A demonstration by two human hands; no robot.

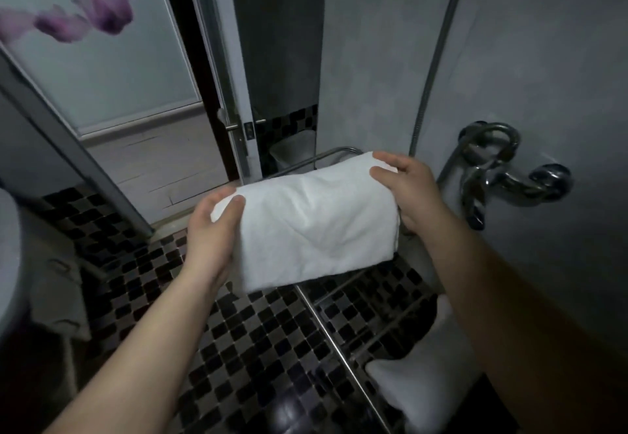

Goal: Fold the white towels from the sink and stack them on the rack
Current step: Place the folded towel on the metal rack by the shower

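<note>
Two hands show: the left hand (214,229) at 9 o'clock and the right hand (411,192) at 2 o'clock of the held towel (306,222). White towels number two that can be told for sure: the one held at centre, and a folded one (418,382) on the rack (326,324) at 5 o'clock. A crumpled cloth (57,294) at 8 o'clock may be a third; it is too dim to tell. One rack. One tap (492,168) at 3 o'clock. One shower hose (435,59) at 1 o'clock. One door handle (234,125) and one bin (292,154) at 12 o'clock. One sink edge (8,263) at 9 o'clock.
</note>
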